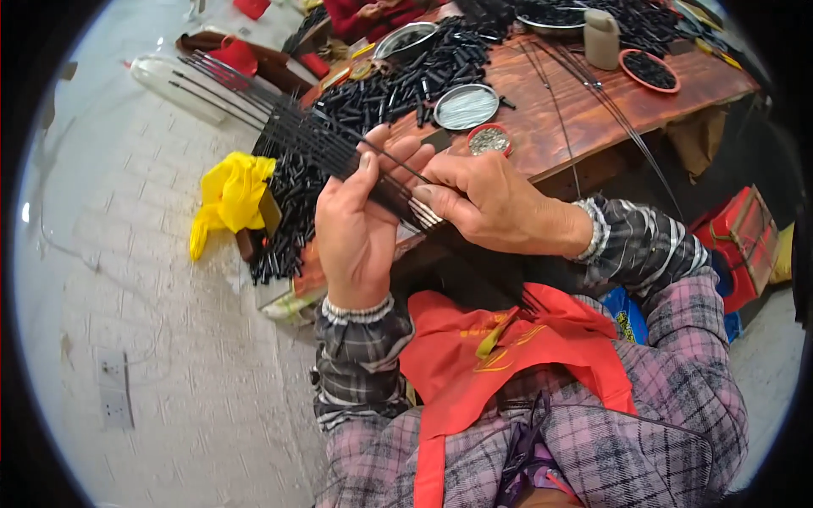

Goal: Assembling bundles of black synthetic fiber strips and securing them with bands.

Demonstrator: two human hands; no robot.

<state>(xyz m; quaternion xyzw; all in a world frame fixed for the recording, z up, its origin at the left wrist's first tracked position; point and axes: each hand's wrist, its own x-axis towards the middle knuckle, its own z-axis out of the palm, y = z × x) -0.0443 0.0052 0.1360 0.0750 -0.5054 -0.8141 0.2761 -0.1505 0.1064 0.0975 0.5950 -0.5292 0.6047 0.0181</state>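
A bundle of thin black rods (309, 140) lies across the palm of my left hand (354, 233), whose thumb presses down on it from above. The long ends fan out toward the upper left, over the table's edge. At the near end, several pale tips (427, 213) stick out beside my right hand (500, 201). The thumb and forefinger of that hand pinch one black rod, set a little apart from the bundle. Its gripped end is hidden by my fingers.
Black tubular parts (398, 89) cover much of the reddish wooden table (550, 127). Near my hands stand a metal dish of white sticks (467, 107) and a red dish of small bits (489, 141). Long wires (605, 102) overhang the edge. Another person's red sleeve (345, 19) shows beyond.
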